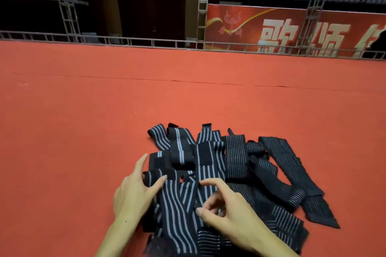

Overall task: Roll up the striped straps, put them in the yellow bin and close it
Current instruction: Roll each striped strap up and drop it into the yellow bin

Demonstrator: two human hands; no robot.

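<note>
A heap of black straps with grey stripes lies unrolled on the red carpet in front of me. My left hand rests at the heap's left edge, fingers nearly straight, thumb and fingertips touching a strap end. My right hand hovers over the near middle of the heap with fingers loosely curled above a striped strap; whether it pinches the fabric I cannot make out. The yellow bin is not in view.
The red carpet stretches wide to the left, right and ahead. A low metal railing bounds its far edge, with a red banner, scaffolding and dark seating behind.
</note>
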